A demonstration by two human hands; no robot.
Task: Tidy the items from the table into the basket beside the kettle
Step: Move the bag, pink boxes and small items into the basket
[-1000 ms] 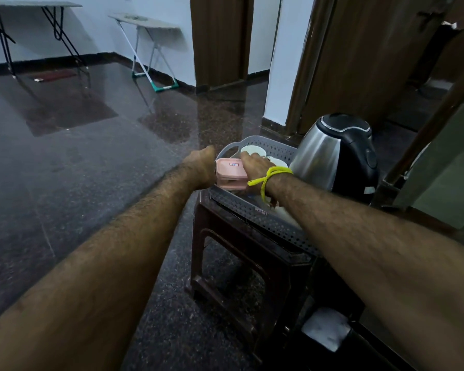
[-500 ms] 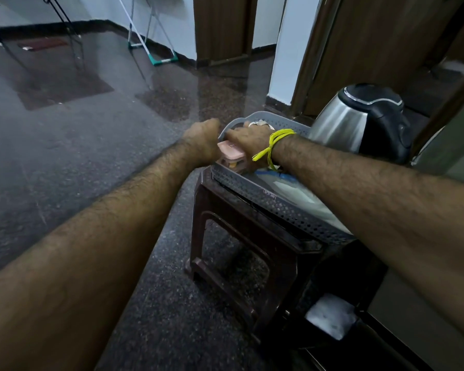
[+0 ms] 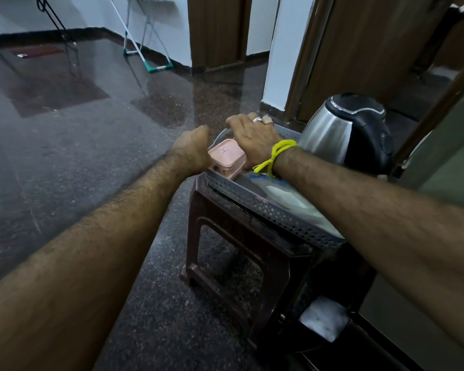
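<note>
Pink box [image 3: 226,156] sits in basket [image 3: 273,214] between both hands.

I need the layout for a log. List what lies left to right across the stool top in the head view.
Left hand → pink box → right hand → yellow wrist thread → kettle. The grey basket spans beneath, so it is left out.

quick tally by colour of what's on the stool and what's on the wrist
Grey: 1, the basket
Pink: 1, the box
Silver and black: 1, the kettle
Yellow: 1, the wrist cord
Total: 4
</note>
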